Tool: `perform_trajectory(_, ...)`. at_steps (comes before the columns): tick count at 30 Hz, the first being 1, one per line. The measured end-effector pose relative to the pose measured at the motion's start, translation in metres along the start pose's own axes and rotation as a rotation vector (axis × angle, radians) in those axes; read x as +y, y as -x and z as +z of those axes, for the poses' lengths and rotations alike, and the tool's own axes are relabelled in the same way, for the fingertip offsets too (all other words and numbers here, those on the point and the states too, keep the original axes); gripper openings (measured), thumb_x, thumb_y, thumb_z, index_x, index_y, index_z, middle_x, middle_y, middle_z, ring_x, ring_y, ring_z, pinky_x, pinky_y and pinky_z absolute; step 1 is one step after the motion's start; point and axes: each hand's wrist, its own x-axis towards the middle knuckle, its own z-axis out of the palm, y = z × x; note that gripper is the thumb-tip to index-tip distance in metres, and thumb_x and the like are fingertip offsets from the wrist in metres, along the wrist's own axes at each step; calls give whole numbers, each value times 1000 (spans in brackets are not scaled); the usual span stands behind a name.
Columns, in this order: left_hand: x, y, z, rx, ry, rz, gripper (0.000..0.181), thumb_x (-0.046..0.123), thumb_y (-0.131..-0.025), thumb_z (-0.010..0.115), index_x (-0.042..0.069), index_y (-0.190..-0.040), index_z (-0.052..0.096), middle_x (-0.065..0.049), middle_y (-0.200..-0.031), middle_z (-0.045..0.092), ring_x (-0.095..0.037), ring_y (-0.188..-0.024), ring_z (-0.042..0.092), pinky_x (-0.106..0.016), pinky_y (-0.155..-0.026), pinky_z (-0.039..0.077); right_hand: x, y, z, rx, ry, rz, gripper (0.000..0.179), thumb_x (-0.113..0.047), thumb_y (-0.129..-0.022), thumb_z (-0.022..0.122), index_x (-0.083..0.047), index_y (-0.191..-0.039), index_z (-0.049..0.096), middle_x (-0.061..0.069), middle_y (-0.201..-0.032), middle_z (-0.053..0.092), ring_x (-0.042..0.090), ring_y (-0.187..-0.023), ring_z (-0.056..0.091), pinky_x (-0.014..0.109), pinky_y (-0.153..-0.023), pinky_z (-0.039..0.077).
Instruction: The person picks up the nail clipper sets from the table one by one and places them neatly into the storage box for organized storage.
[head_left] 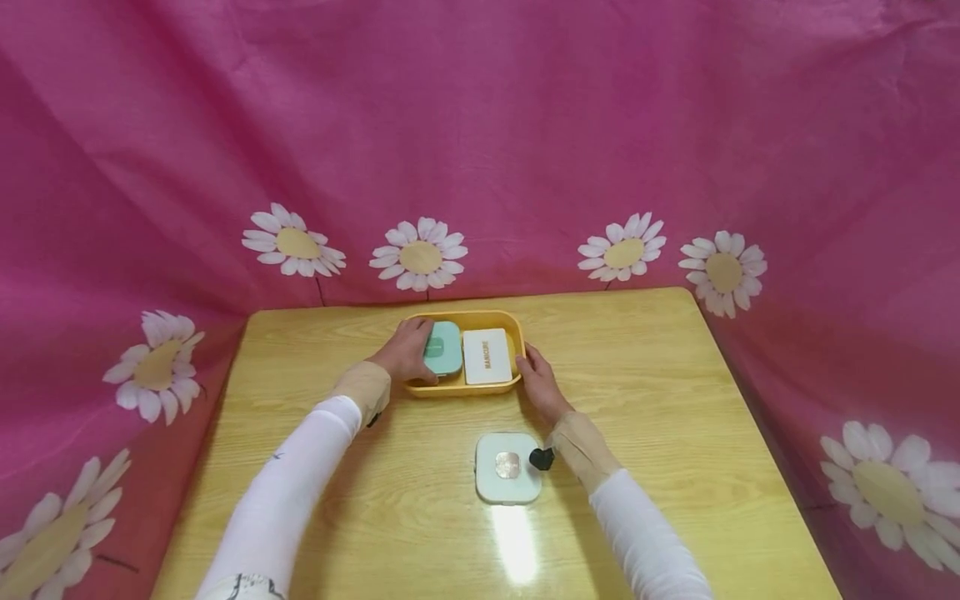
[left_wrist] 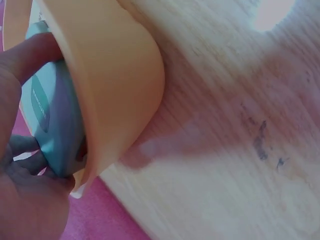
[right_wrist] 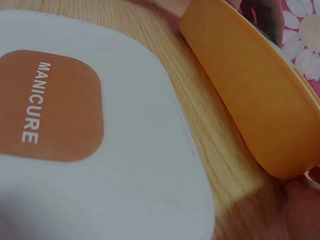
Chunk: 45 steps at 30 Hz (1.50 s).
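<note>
A yellow tray [head_left: 462,389] lies near the table's far edge, holding two small cases. In its left part, my left hand [head_left: 405,350] grips a teal manicure case [head_left: 447,348], thumb on the near side and fingers on the far side. The left wrist view shows that teal case [left_wrist: 52,107] tilted inside the tray wall [left_wrist: 115,75]. A white case [head_left: 487,357] marked MANICURE sits in the tray's right part. My right hand [head_left: 542,383] holds the tray's right end; in the right wrist view its fingers [right_wrist: 302,205] are partly cut off.
A pale square manicure case [head_left: 490,483] lies on the wooden table [head_left: 637,400], nearer me and beside my right wrist. Pink cloth [head_left: 480,150] with daisies hangs around the table's back and sides.
</note>
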Motion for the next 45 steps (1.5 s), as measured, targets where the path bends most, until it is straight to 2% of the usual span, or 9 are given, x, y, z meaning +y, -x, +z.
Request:
perform_trajectory(4, -4, -2, 3, 0, 1, -1, 115, 28, -71, 99, -10, -157, 32, -31, -158, 38, -45, -149, 33, -50, -124, 31, 0, -1, 1, -2, -6, -6, 52, -14, -115, 36, 4, -163, 26, 25, -166, 32, 34, -154, 30, 45, -126, 25)
perform_trajectory(10, -9, -9, 10, -40, -7, 3, 110, 27, -73, 98, -6, -157, 35, -27, -157, 39, -39, -143, 41, -48, -120, 38, -1, -1, -1, 12, 39, -9, 52, -15, -115, 36, 3, -163, 27, 24, -165, 34, 33, -153, 33, 45, -126, 26)
perform_trajectory(16, -11, -10, 18, -50, -96, 32, 99, 26, -73, 97, -7, -149, 43, -26, -148, 48, -37, -134, 51, -47, -114, 45, 1, -1, 0, 5, 48, -3, 52, -15, -115, 36, 3, -163, 27, 22, -166, 33, 31, -154, 31, 44, -127, 25)
perform_trajectory(20, -5, -9, 19, -84, -135, 5, 96, 28, -76, 96, -7, -149, 43, -26, -147, 50, -37, -134, 53, -47, -114, 45, -3, 1, 1, 4, 43, 6, 52, -14, -115, 36, 4, -163, 26, 25, -167, 31, 34, -154, 31, 46, -126, 26)
perform_trajectory(26, -4, -14, 16, -135, -149, -65, 95, 29, -76, 94, -6, -148, 44, -25, -148, 52, -37, -135, 53, -47, -114, 44, -1, 0, 4, -3, 63, -9, 52, -14, -115, 34, 5, -163, 26, 25, -166, 31, 36, -155, 30, 47, -126, 26)
perform_trajectory(29, -2, -15, 16, -144, -146, -79, 95, 28, -76, 94, -6, -149, 44, -26, -149, 51, -37, -137, 52, -47, -115, 44, -1, 0, 3, 3, 76, -10, 52, -14, -115, 35, 5, -162, 26, 25, -166, 32, 35, -154, 31, 46, -126, 26)
perform_trajectory(34, 1, -16, 15, -150, -120, -73, 100, 25, -78, 93, -8, -154, 37, -27, -154, 45, -38, -143, 45, -47, -119, 39, -1, 0, 0, 11, 53, -9, 52, -14, -115, 35, 4, -163, 26, 23, -167, 32, 32, -155, 30, 45, -127, 25)
perform_trajectory(40, -2, -16, 17, -150, -116, -56, 105, 23, -80, 91, -9, -159, 30, -29, -159, 41, -39, -148, 39, -46, -123, 34, -2, 2, 1, -9, 65, -38, 51, -10, -115, 33, 8, -161, 25, 29, -165, 31, 38, -155, 28, 48, -127, 24)
perform_trajectory(45, 4, -11, 13, -146, -138, -17, 104, 19, -82, 89, -10, -160, 27, -32, -161, 36, -44, -151, 33, -48, -126, 28, 0, 3, 3, 4, -16, -17, 51, -10, -115, 34, 7, -162, 25, 26, -167, 29, 34, -155, 28, 45, -127, 24)
